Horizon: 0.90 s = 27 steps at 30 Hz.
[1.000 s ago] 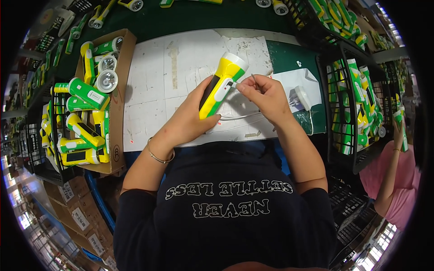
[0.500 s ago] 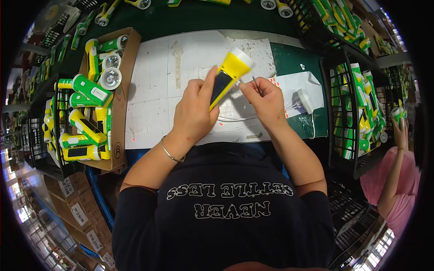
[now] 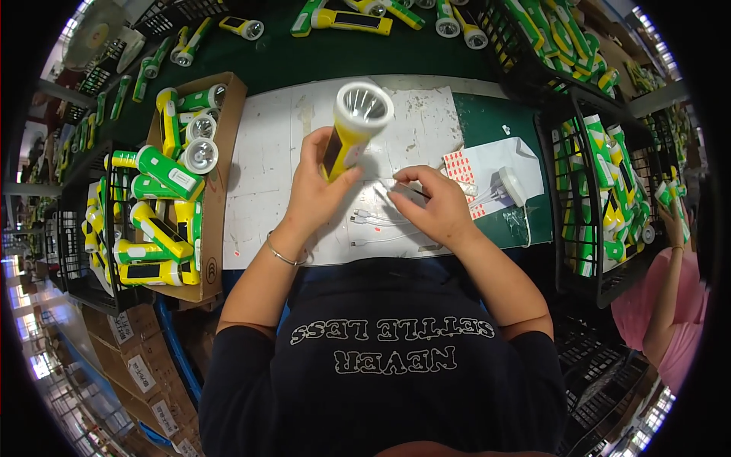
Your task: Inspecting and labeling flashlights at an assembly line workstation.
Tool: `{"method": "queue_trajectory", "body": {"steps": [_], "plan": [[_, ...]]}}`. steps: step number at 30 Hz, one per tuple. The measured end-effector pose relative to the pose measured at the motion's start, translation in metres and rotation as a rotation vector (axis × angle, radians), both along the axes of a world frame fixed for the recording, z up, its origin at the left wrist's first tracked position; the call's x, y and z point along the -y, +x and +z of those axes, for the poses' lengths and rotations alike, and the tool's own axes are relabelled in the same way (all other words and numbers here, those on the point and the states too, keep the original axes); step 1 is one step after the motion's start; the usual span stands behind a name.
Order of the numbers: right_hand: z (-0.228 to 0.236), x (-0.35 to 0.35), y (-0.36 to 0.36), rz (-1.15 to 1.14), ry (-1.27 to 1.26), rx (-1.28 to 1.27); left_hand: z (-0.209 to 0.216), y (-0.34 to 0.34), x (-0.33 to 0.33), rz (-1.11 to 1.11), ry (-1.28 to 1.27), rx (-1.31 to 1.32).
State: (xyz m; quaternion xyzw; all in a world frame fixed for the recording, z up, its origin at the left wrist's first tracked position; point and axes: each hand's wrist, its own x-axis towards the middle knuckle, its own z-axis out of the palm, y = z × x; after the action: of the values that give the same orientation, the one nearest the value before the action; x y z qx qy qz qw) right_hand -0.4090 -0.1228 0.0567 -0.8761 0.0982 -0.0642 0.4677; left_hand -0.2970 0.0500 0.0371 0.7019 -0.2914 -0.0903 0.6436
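A yellow, green and white flashlight stands lens upward over the worktable, its reflector turned toward me. My left hand is wrapped round its body. Close by on the right, my right hand pinches a thin dark stick-like tool, its kind unclear. A small white piece like a cable plug shows at its fingertips; whether it is gripped or just touched I cannot tell. Below it, white charging cables with metal plugs lie on the white table covering.
An open cardboard box of flashlights stands at left. Black crates of flashlights flank the table on the right. A sheet of red stickers and a round white device lie nearby. A co-worker's arm shows at far right.
The flashlight has turned from slanting away, side shown, to lens up toward me, and moved slightly left. My right hand has come lower and away from the flashlight.
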Motion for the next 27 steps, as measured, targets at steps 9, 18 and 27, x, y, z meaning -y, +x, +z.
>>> {"method": "queue_trajectory", "body": {"steps": [9, 18, 27], "plan": [[0.015, 0.014, -0.002, 0.112, -0.095, 0.237, 0.021, -0.025, 0.030, -0.406, -0.179, -0.302], [0.115, 0.159, -0.065, -0.628, -0.259, -0.077, 0.028, 0.008, 0.030, -0.354, 0.213, -0.191], [0.102, 0.259, -0.150, -0.764, -0.791, -0.531, -0.024, 0.144, 0.089, -0.037, 0.559, 0.428]]}}
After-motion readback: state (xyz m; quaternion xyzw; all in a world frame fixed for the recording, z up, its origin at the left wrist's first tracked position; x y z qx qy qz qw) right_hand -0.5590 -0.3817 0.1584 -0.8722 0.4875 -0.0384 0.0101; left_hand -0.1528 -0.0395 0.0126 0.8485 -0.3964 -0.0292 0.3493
